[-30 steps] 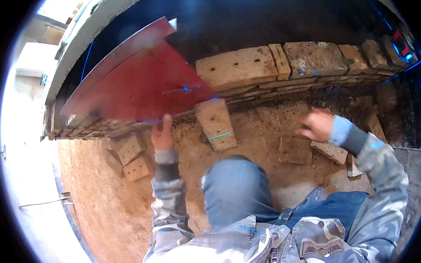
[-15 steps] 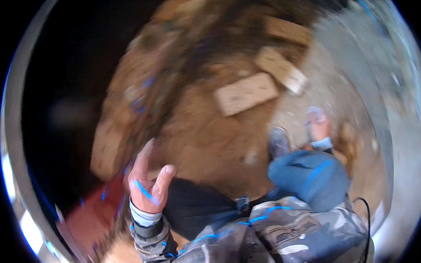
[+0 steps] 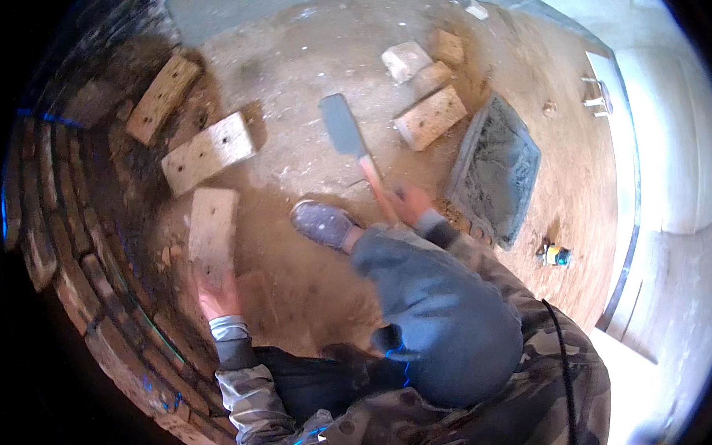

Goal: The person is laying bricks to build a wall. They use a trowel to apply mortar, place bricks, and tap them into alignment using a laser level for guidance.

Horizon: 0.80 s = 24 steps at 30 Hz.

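Observation:
My left hand (image 3: pixel 215 296) grips the near end of a pale perforated brick (image 3: pixel 213 223), its fingers slightly blurred against it. In my right hand (image 3: pixel 412 205) is the orange handle of a bricklayer's trowel (image 3: pixel 342 125), with the long flat grey blade pointing away from me over the floor. Just beyond the left hand's brick lies another perforated brick (image 3: pixel 208 153), and a third brick (image 3: pixel 162 98) rests farther left. To the right of the trowel, a dark tub (image 3: pixel 484 112) contains grey mortar (image 3: pixel 501 166).
A low brick wall (image 3: pixel 87 263) curves along my left, with a blue and green string near it. Several bricks and pieces (image 3: pixel 431 118) lie beyond the tub's left side. A small yellow-and-black object (image 3: pixel 559 255) sits at right, near a pale wall (image 3: pixel 666 133). My shoe (image 3: pixel 323 222) stands mid-floor.
My view has swung right, bringing the tub into sight. My left hand, open and off the bricks before, now grips a brick. The trowel now shows clearly in my right hand.

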{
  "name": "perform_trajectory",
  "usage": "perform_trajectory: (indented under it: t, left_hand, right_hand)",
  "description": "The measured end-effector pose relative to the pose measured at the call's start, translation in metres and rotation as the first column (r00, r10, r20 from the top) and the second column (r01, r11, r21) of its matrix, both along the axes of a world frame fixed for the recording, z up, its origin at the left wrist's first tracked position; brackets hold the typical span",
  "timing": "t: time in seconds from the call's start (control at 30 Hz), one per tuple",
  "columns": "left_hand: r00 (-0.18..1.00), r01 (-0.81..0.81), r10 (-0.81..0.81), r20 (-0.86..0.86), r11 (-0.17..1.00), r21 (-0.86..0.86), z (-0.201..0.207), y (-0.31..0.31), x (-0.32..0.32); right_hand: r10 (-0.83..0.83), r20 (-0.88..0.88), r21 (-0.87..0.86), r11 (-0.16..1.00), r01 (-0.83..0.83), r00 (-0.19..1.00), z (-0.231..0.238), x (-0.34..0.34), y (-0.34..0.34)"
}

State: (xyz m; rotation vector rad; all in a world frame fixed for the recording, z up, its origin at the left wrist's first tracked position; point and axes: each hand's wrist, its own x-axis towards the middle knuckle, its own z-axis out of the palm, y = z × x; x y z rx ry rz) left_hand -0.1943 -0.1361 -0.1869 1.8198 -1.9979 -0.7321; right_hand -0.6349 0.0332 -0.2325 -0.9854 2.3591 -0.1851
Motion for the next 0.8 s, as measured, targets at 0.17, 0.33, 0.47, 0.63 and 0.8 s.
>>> perform_trajectory:
  t: [0.17, 0.33, 0.47, 0.63, 0.8]
  left_hand:
    - [0.957, 0.005, -0.012, 0.289, 1.000, 0.026, -0.053, -0.021, 0.006]
    - [0.891, 0.079, -0.052, 0.451, 0.996, -0.041, -0.077, -0.023, 0.015]
    - [0.831, 0.069, -0.025, 0.555, 0.996, -0.057, -0.084, -0.028, 0.012]
    - [0.778, -0.001, -0.012, 0.628, 1.000, 0.022, -0.087, -0.031, 0.016]
    - [0.720, 0.020, -0.005, 0.694, 1.000, -0.013, -0.087, -0.025, 0.005]
  right_hand:
    - [0.003, 0.007, -0.059, 0.998, -0.002, 1.000, -0.039, -0.004, -0.059]
    - [-0.106, 0.082, -0.091, 0.989, 0.114, 0.991, -0.037, -0.018, -0.062]
    - [-0.311, 0.511, -0.206, 0.861, 0.465, 0.801, 0.081, -0.011, -0.017]
    - [-0.441, 0.096, -0.373, 0.815, 0.444, 0.892, 0.140, -0.085, 0.141]
    - [-0.504, -0.571, -0.105, 0.828, 0.551, 0.648, 0.137, -0.210, 0.296]
